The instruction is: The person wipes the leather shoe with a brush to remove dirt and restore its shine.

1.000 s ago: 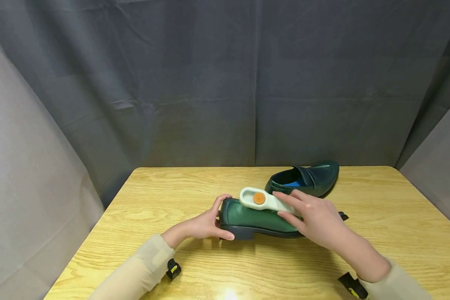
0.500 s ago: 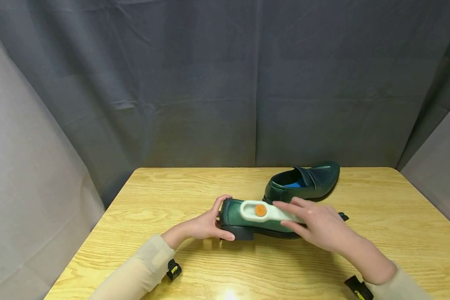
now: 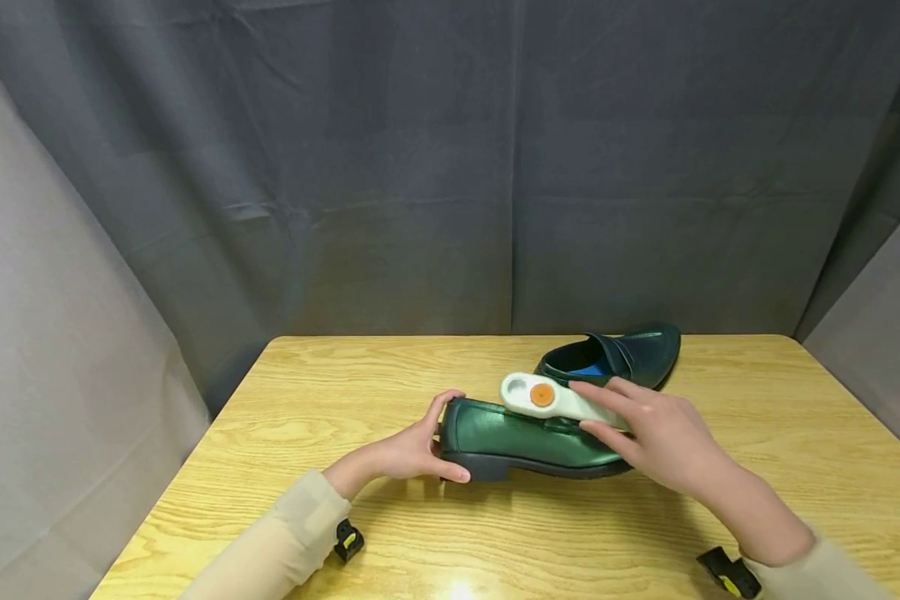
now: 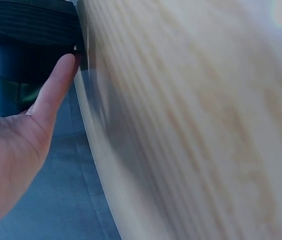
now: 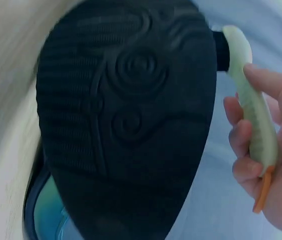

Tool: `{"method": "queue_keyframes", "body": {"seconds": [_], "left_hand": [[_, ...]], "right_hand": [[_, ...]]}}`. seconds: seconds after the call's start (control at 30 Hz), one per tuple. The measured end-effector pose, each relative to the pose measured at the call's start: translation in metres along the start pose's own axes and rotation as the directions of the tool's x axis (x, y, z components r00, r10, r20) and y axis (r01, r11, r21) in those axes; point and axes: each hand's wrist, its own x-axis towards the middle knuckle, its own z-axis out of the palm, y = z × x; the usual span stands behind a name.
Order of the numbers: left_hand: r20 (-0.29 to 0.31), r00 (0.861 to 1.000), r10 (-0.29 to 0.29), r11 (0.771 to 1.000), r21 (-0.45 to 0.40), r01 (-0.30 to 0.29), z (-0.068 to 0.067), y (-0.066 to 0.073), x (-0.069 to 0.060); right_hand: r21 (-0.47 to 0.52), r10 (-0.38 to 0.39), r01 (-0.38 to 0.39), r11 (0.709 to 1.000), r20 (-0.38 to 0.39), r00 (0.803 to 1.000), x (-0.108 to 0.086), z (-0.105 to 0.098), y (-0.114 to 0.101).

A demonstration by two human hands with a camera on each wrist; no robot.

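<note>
A green loafer (image 3: 525, 437) with a dark sole is tilted on its side above the wooden table. My left hand (image 3: 416, 446) grips its heel, fingers over the far side and thumb near the heel block. In the right wrist view the patterned sole (image 5: 130, 115) faces the camera. My right hand (image 3: 660, 429) holds a brush (image 3: 521, 395) with a pale handle and an orange round button. Dark bristles (image 5: 222, 51) stick out from the brush head against the shoe's upper. An orange cord (image 5: 264, 190) hangs from the handle end.
A second green loafer (image 3: 641, 354) with a blue insole stands upright on the table (image 3: 345, 375), just behind the held shoe. Grey cloth (image 3: 390, 167) hangs behind the table's back edge, with pale cloth (image 3: 45, 333) at the left side.
The brush first came down toward the near side of the held shoe, then rose and shifted right along its upper edge with my right hand. My left hand and its shoe stay put.
</note>
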Motion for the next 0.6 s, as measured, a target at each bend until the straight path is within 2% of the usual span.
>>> {"method": "queue_keyframes", "body": {"seconds": [0.2,0.3,0.4,0.6], "left_hand": [[-0.007,1.000,0.005,1.000,0.017,-0.005,0.001,0.001,-0.001],[-0.012,1.000,0.009,1.000,0.021,-0.009,0.001,0.001,0.000],[-0.009,1.000,0.008,1.000,0.007,-0.008,0.001,0.001,0.000],[-0.005,1.000,-0.001,1.000,-0.008,0.001,0.000,0.000,0.001]], "right_hand": [[0.097,-0.125,0.115,0.989,0.105,0.987,-0.003,0.008,-0.020],[0.125,-0.148,0.128,0.984,0.171,0.974,-0.004,0.010,-0.023],[0.117,-0.108,0.087,0.989,0.188,0.976,-0.004,0.009,-0.019],[0.025,0.020,-0.021,0.999,0.059,0.998,-0.003,0.000,0.005]]}}
